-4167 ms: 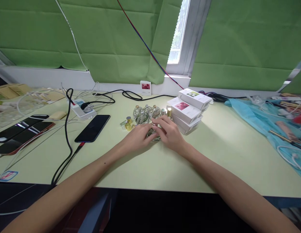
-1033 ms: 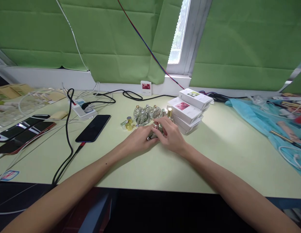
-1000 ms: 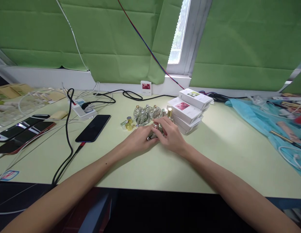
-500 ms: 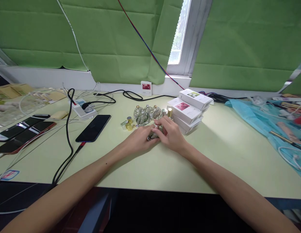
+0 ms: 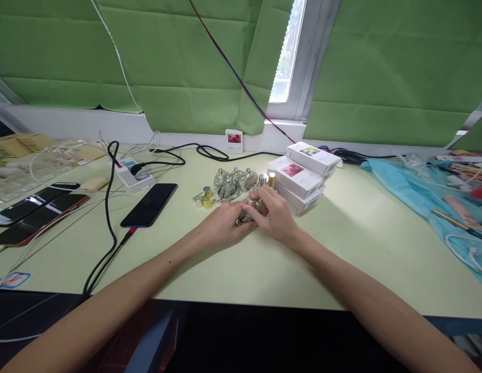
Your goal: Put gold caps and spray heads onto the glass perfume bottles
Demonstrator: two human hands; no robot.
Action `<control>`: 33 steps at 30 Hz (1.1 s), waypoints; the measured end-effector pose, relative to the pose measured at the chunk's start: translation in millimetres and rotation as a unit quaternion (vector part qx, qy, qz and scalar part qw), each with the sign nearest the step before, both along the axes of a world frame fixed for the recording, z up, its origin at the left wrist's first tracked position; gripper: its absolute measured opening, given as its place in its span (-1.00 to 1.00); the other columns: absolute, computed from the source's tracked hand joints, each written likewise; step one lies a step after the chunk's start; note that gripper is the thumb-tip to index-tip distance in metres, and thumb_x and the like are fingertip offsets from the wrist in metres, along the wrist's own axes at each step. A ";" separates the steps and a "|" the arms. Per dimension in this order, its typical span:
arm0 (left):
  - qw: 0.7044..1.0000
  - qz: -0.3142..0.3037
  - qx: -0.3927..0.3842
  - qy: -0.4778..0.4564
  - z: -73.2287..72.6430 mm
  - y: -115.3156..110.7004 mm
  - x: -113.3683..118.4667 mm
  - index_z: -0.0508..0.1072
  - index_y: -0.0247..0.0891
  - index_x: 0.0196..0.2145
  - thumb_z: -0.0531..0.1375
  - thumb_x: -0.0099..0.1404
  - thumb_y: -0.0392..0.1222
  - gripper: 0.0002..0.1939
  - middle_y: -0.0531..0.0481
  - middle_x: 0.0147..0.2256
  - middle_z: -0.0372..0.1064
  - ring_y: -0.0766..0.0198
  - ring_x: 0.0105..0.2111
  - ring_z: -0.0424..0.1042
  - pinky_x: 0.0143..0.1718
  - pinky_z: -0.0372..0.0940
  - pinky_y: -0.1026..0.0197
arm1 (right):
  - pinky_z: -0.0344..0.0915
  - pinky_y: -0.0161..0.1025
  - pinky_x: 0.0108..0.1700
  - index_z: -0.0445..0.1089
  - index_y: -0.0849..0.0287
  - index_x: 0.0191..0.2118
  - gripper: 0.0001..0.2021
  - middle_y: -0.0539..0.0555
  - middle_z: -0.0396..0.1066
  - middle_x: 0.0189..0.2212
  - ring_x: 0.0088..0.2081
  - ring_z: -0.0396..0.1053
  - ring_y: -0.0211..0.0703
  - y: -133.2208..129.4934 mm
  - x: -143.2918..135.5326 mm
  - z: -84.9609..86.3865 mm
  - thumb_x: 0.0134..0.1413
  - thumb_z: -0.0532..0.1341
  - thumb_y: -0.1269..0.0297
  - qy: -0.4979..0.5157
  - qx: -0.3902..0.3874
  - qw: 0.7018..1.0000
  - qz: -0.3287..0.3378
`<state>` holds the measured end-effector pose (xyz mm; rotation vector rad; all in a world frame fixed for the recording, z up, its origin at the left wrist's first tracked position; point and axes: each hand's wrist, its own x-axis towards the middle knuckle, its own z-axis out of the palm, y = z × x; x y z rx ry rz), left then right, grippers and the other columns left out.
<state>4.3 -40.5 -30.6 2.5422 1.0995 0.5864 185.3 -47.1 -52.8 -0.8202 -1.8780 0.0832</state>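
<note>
Green blinds [image 5: 174, 57] fill the background beyond the white box stack [image 5: 297, 178], and the pale worktop [image 5: 210, 269] spreads out beneath and around it. Well to the right of the stack you have a blue sheet [image 5: 404, 181] with odds and ends on it. The stack itself is made of several boxes, the upper ones showing pictures. Well to its left lies a dark phone [image 5: 150, 205], with a black cable at its near end. In front of the stack, a little to its left, your left grip [image 5: 227, 220] and right grip [image 5: 278, 215] are both clamped on the small held bottle [image 5: 244, 218], the left at its side and the right at its top; some fingers are hidden. A cluster of glass bottles [image 5: 230, 189] stands left of the stack. Two capped bottles [image 5: 271, 180], one topped silver, one gold, are just beside it. Loose caps [image 5: 207, 202] lie farther left of the stack, past the cluster.
</note>
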 end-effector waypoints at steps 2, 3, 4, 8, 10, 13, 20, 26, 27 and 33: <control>1.000 0.000 -0.003 0.000 -0.5 0.5 0.0 0.39 -0.22 -0.35 0.13 0.40 -0.04 -0.77 0.05 -0.47 0.37 0.29 -0.51 0.29 -0.47 0.06 0.20 | 0.25 -0.26 -0.36 0.26 0.09 -0.22 -0.88 0.01 0.36 -0.32 -0.42 0.30 -0.23 -0.6 -0.3 -0.5 0.35 0.22 0.27 0.003 0.000 1.000 0.000; 1.000 -0.001 -0.005 0.001 -0.7 0.8 -0.1 0.38 -0.22 -0.34 0.13 0.40 -0.05 -0.78 0.05 -0.47 0.37 0.29 -0.51 0.29 -0.47 0.05 0.20 | 0.24 -0.26 -0.37 0.27 0.09 -0.21 -0.90 0.01 0.36 -0.32 -0.42 0.30 -0.23 -0.9 -0.4 -0.7 0.35 0.22 0.27 0.002 -0.002 1.000 -0.001; 1.000 -0.003 -0.008 0.002 -0.9 1.0 -0.1 0.38 -0.22 -0.34 0.13 0.40 -0.05 -0.78 0.05 -0.46 0.37 0.29 -0.50 0.29 -0.47 0.05 0.20 | 0.24 -0.26 -0.38 0.28 0.09 -0.20 -0.91 0.02 0.37 -0.31 -0.42 0.30 -0.23 -1.3 -0.5 -1.0 0.35 0.22 0.26 0.002 -0.003 1.000 -0.001; 1.000 -0.001 -0.015 0.001 -0.3 0.7 0.1 0.39 -0.23 -0.34 0.13 0.38 -0.05 -0.79 0.05 -0.46 0.37 0.28 -0.50 0.29 -0.48 0.04 0.20 | 0.24 -0.26 -0.38 0.31 0.11 -0.14 -0.93 0.03 0.39 -0.30 -0.43 0.30 -0.24 -2.4 -0.7 -1.9 0.35 0.21 0.27 0.003 0.000 1.000 0.000; 1.000 -0.001 -0.017 -0.002 0.6 0.1 0.2 0.39 -0.23 -0.33 0.12 0.38 -0.06 -0.79 0.05 -0.46 0.37 0.29 -0.51 0.28 -0.49 0.04 0.20 | 0.26 -0.26 -0.37 0.32 0.12 -0.12 -0.93 0.03 0.40 -0.30 -0.43 0.31 -0.24 -2.9 -0.9 -2.1 0.35 0.21 0.29 0.005 0.006 1.000 0.000; 1.000 -0.003 -0.018 -0.007 1.1 -0.1 0.0 0.40 -0.23 -0.31 0.12 0.38 -0.07 -0.81 0.05 -0.45 0.38 0.30 -0.51 0.27 -0.49 0.03 0.21 | 0.28 -0.26 -0.35 0.34 0.13 -0.08 -0.91 0.04 0.42 -0.28 -0.42 0.33 -0.24 -3.6 -1.0 -2.1 0.35 0.21 0.30 0.006 0.010 1.000 0.002; 1.000 -0.003 -0.010 -0.002 -1.0 1.4 -1.4 0.41 -0.22 -0.25 0.12 0.38 -0.10 -0.84 0.05 -0.42 0.41 0.29 -0.49 0.28 -0.48 0.03 0.22 | 0.32 -0.23 -0.31 0.34 0.12 -0.02 -0.86 0.08 0.45 -0.23 -0.36 0.40 -0.18 -4.7 -0.2 -1.2 0.35 0.19 0.31 -0.010 -0.005 1.000 0.000; 1.000 -0.003 -0.007 -0.001 -1.1 1.3 -0.8 0.43 -0.22 -0.21 0.12 0.40 -0.08 -0.82 0.05 -0.40 0.42 0.28 -0.49 0.29 -0.47 0.05 0.22 | 0.35 -0.20 -0.28 0.34 0.12 -0.01 -0.85 0.08 0.46 -0.24 -0.33 0.42 -0.16 -4.5 0.4 -0.3 0.35 0.19 0.31 -0.012 0.000 1.000 0.007; 1.000 -0.003 -0.007 -0.001 -1.1 1.3 -0.7 0.44 -0.22 -0.20 0.12 0.40 -0.08 -0.82 0.05 -0.40 0.42 0.28 -0.49 0.28 -0.47 0.05 0.22 | 0.35 -0.21 -0.28 0.35 0.12 -0.01 -0.85 0.08 0.45 -0.24 -0.32 0.42 -0.16 -4.5 0.4 -0.2 0.35 0.19 0.31 -0.011 -0.002 1.000 0.006; 1.000 -0.005 -0.004 -0.002 -0.8 1.6 -1.1 0.46 -0.23 -0.22 0.12 0.41 -0.08 -0.80 0.04 -0.41 0.40 0.29 -0.50 0.27 -0.47 0.06 0.22 | 0.35 -0.21 -0.29 0.36 0.12 0.03 -0.82 0.07 0.43 -0.25 -0.35 0.40 -0.17 -4.6 0.3 -0.2 0.35 0.19 0.31 -0.016 -0.009 1.000 0.002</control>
